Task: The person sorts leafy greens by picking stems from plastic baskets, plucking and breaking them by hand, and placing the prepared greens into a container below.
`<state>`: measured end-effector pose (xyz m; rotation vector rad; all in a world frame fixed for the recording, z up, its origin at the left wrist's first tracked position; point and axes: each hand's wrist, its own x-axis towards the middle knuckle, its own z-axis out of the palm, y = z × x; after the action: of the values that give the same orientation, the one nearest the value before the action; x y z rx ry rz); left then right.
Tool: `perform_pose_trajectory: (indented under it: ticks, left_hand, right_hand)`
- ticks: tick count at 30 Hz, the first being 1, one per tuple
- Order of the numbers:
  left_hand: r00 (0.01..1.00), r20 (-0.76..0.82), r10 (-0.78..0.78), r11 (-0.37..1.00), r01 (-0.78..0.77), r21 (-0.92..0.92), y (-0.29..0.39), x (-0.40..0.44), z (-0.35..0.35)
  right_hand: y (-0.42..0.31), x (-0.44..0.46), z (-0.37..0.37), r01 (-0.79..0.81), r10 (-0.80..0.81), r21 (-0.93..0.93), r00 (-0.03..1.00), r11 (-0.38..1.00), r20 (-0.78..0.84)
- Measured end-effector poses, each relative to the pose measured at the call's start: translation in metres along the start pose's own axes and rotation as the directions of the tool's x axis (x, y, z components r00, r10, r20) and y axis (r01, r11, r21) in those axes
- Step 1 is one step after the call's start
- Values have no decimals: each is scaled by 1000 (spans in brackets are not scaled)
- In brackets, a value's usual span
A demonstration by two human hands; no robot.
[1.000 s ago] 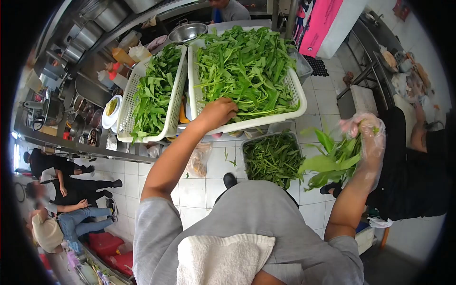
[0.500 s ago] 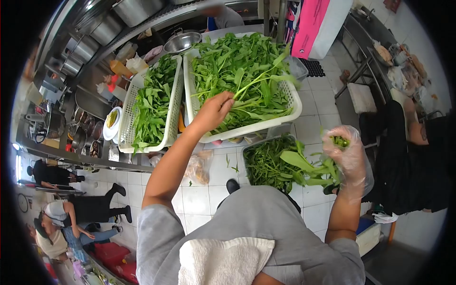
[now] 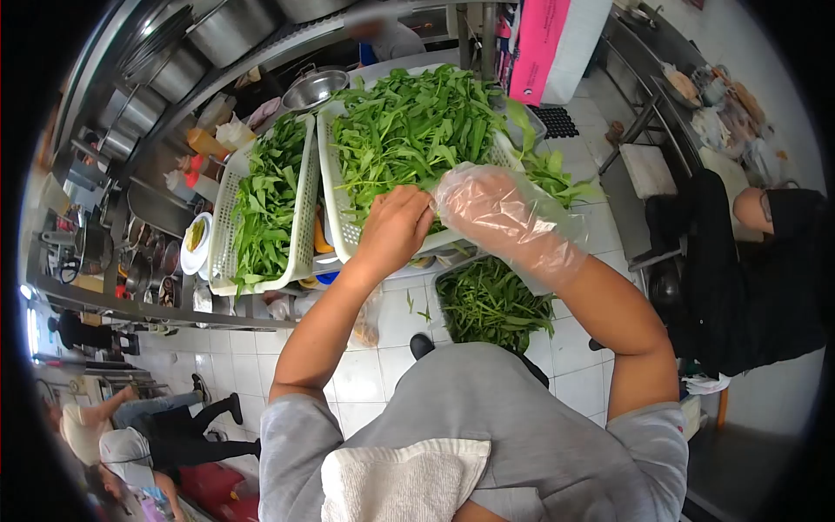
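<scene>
My bare left hand (image 3: pixel 396 228) is closed at the near edge of the large white basket (image 3: pixel 339 222), its fingertips close to my right hand; what it pinches is too small to tell. My right hand (image 3: pixel 491 209), in a clear plastic glove, is closed beside it on a bunch of leafy greens (image 3: pixel 557 174), whose leaves stick out to the right past the basket's edge. Loose greens (image 3: pixel 409 122) fill the large basket. A narrower white basket (image 3: pixel 304 252) with more greens (image 3: pixel 265 196) stands to its left. On the floor below, a container holds darker greens (image 3: pixel 496 304).
A metal bowl (image 3: pixel 315 90) is behind the baskets. Pots (image 3: pixel 230 35) line the upper left shelf; a plate (image 3: pixel 195 244) sits left. A person in black (image 3: pixel 739 270) stands at right by a steel counter. Other people are at lower left and behind the baskets.
My right hand has swung left and up with the greens, from over the floor at right to beside my left hand. The stem that my left hand was lifting no longer shows clearly.
</scene>
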<state>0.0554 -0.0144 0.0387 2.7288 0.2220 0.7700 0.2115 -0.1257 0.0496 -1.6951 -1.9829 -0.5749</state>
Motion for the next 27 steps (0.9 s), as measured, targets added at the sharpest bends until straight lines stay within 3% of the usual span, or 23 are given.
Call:
perform_pose_trajectory:
  ticks: [1, 2, 4, 5, 6, 7, 9, 10, 12, 13, 15, 19, 21, 22, 23, 24, 25, 27]
  left_hand:
    - [1000, -2, -9, 1000, 9, 2, -2, -2, 2]
    - [999, -47, -7, 999, 5, -39, -5, -4, 5]
    - [996, -90, -14, 997, 6, -83, -5, -9, 4]
    - [973, -75, -219, 949, 194, -248, -4, -12, -1]
    - [911, -32, -411, 841, 365, -400, -7, -13, -7]
    - [907, -35, -419, 839, 372, -396, -21, -18, -5]
    - [792, -69, -606, 673, 465, -575, -57, -28, 5]
    - [790, -71, -609, 673, 467, -573, -59, -30, 6]
    - [678, -20, -735, 484, 503, -716, -60, -34, 8]
    - [677, -16, -736, 481, 506, -716, -63, -37, 11]
    - [693, -70, -717, 649, 629, -428, -69, -44, 17]
    - [712, -47, -701, 687, 656, -313, -66, -47, 23]
    - [829, 68, -555, 826, 559, -71, -60, -52, 20]
    - [748, 260, -610, 745, 654, -133, -54, -46, 9]
    - [748, 262, -610, 746, 654, -130, -56, -47, 8]
    - [788, 305, -535, 805, 585, -98, -60, -48, 6]
    - [819, 349, -457, 858, 509, -70, -63, -48, 5]
    - [788, 392, -475, 849, 527, -30, -65, -44, 3]
  right_hand:
    - [10, 6, 1, 7, -7, 6, 1000, 1000, 3]
    - [23, 14, -1, -206, 206, 75, 979, 976, 11]
    - [48, 25, -11, -592, 589, 192, 804, 783, 78]
    - [54, 27, -20, -744, 739, 237, 661, 625, 126]
    - [59, 26, -32, -770, 804, 377, 586, 515, 98]
    - [62, 22, -47, -767, 861, 509, 500, 391, 91]
    - [63, 12, -70, -706, 828, 533, 561, 466, 19]
    - [65, 5, -78, -705, 826, 535, 563, 466, 21]
    - [68, -11, -90, -746, 792, 389, 607, 541, 63]
    - [67, -19, -92, -748, 793, 388, 605, 538, 66]
    - [63, -36, -93, -654, 713, 425, 701, 626, 29]
    - [45, -63, -90, -723, 757, 353, 650, 594, 56]
    - [42, -76, -90, -717, 749, 361, 659, 597, 69]
    - [38, -79, -92, -723, 753, 395, 649, 566, 109]
    - [35, -83, -93, -730, 755, 429, 639, 533, 149]
    - [32, -88, -89, -739, 803, 549, 565, 391, 189]
    - [30, -90, -91, -739, 804, 551, 563, 389, 188]
    - [28, -92, -95, -727, 769, 572, 591, 379, 243]
